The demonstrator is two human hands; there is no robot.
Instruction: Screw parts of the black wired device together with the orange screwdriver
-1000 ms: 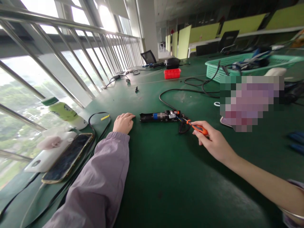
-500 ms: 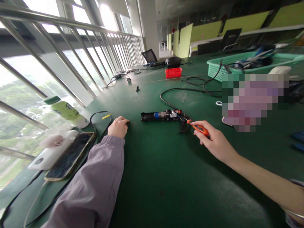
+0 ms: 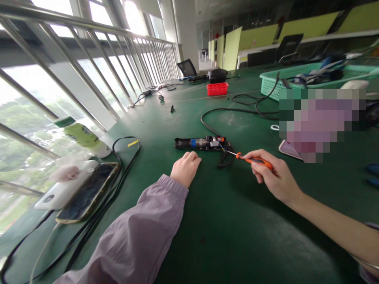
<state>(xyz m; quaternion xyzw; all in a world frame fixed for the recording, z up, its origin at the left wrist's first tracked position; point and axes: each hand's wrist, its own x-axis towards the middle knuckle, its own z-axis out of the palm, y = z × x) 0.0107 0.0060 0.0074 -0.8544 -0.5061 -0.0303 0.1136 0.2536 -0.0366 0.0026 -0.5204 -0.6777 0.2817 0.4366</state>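
My right hand [image 3: 275,175] grips a screwdriver [image 3: 257,161] with an orange and black handle. Its thin metal shaft points left, with the tip at the wires of an opened black corded device [image 3: 204,143]. That device lies on the green table, showing a blue band, a metal-coloured section, exposed wires and a dark loop-shaped part below its right end. Just below its left half rests my left hand [image 3: 186,167], fingers curled in on the tabletop. What those fingers hold, if anything, is hidden.
Left, by the railing [image 3: 89,29], are a green bottle [image 3: 83,136], a phone [image 3: 89,193], a white device [image 3: 66,189] and black cables. A small red basket [image 3: 217,89] stands behind. To the right are a filled green basket [image 3: 269,85] and a white ring [image 3: 274,127].
My left hand has moved right, close to the device. My right hand and the screwdriver have shifted slightly right. The device's dark loop has swung a little left.
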